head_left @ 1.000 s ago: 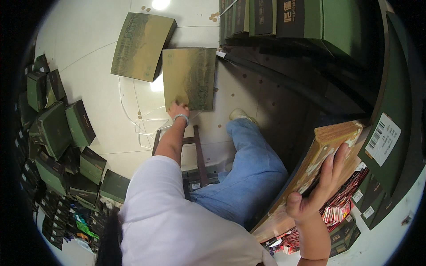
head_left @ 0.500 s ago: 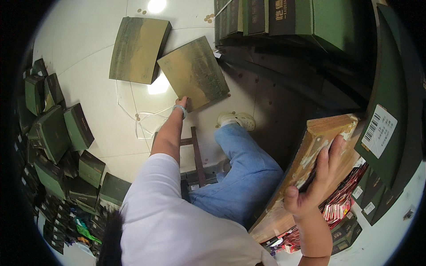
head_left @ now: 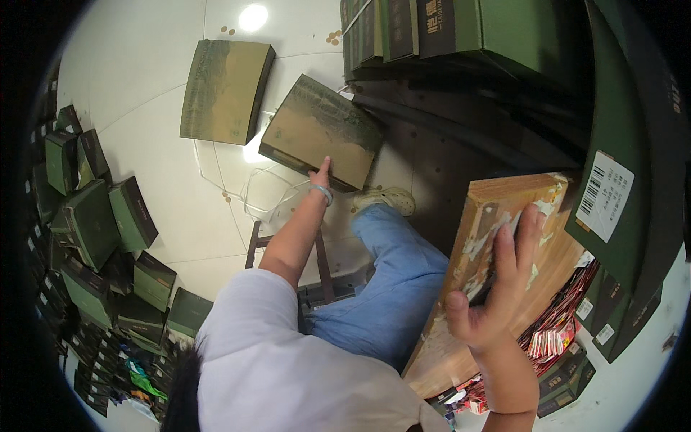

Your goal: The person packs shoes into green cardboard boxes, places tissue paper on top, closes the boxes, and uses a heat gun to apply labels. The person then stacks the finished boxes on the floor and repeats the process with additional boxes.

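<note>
Tan and dark green cover the lid of the box [head_left: 313, 122], which lies at a slant on the floor [head_left: 162, 173] just ahead of the left hand [head_left: 321, 177]. That hand meets the box's near edge, one finger stretched over the lid and the others bent low by the side, probably to steady or steer it; whether they grip it, I cannot tell, as the underside is hidden. The two hands are well apart. A second box [head_left: 227, 90], of the same look, lies to the left of the first and beyond the left hand, with a narrow gap between them. A loose white strap [head_left: 245, 193] curls on the floor left of the left hand, and the dark legs of a stool [head_left: 323, 270] show beneath that forearm. To the hand's right, a pale shoe [head_left: 394, 200] stands close by the box. The right hand [head_left: 497, 281] is spread on the worn edge of a board [head_left: 497, 194], fingers long and clasping nothing, likely as a prop while the other arm reaches out. Past its fingertips stands a labelled box [head_left: 626, 245]; red packets [head_left: 551, 342] lie to its right. Ahead of both hands looms a stack [head_left: 500, 32] of green boxes, and far to the left spreads a pile [head_left: 90, 223] of more.
</note>
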Motion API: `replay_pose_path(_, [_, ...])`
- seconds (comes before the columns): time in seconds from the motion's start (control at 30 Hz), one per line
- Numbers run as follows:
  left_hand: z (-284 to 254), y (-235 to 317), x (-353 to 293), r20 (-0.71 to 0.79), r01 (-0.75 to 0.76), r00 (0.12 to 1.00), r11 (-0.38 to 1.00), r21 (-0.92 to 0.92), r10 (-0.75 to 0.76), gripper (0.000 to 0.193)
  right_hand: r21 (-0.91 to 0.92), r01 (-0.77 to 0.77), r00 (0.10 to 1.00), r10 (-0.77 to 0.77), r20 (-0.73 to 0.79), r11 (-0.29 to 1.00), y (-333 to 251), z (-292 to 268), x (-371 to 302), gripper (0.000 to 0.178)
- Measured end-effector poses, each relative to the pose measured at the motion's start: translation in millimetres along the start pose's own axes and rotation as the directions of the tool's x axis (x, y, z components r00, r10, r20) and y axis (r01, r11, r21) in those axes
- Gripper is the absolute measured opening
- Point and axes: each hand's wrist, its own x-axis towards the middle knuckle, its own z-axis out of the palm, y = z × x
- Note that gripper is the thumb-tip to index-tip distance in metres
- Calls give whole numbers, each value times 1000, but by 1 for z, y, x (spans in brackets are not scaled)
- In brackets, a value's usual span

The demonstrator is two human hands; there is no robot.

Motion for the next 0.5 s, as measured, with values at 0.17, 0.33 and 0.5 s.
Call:
replay_pose_path(0.17, [66,104,-107,6,-198,950,590,783,312,114,6,-35,998,35,-44,999,2,1,-4,83])
replay_pose_path(0.33, [119,156,-98,-137,-17,977,695,719,165,129,18,-23,999,24,-46,1000,-2,1,-3,79])
replay_pose_path(0.5, [148,199,-101,-290,175,953,623,762,87,144,8,-57,997,57,-53,998,-4,0,-3,78])
